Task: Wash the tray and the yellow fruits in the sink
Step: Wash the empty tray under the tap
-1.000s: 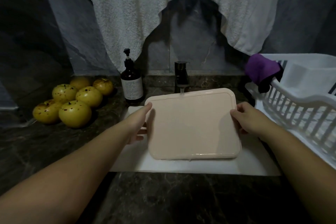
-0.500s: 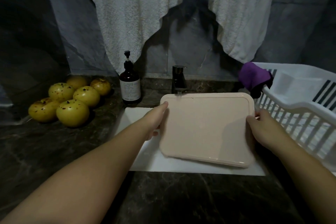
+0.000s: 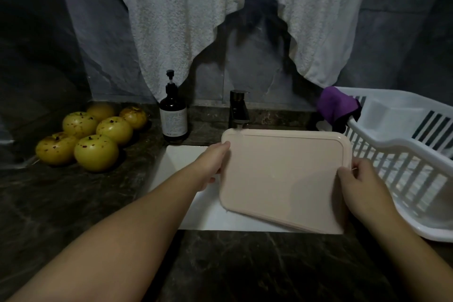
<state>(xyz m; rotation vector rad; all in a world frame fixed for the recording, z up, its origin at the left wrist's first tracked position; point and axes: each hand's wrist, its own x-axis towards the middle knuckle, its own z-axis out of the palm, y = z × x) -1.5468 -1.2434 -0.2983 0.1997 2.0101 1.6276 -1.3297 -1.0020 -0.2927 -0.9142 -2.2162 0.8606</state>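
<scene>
Pink tray (image 3: 282, 176) under running tap (image 3: 239, 110), left hand (image 3: 212, 167), right hand (image 3: 358, 184) gripping edges

You face a grey stone wall (image 3: 85, 39) in dim light, with a white towel (image 3: 196, 7) hanging across it. Below you runs a dark marbled countertop (image 3: 73, 203). On it, a brown pump bottle (image 3: 173, 115) stands against the wall, and a white dish rack (image 3: 404, 154) with a purple cloth (image 3: 337, 105) over its rim sits at your right.
</scene>
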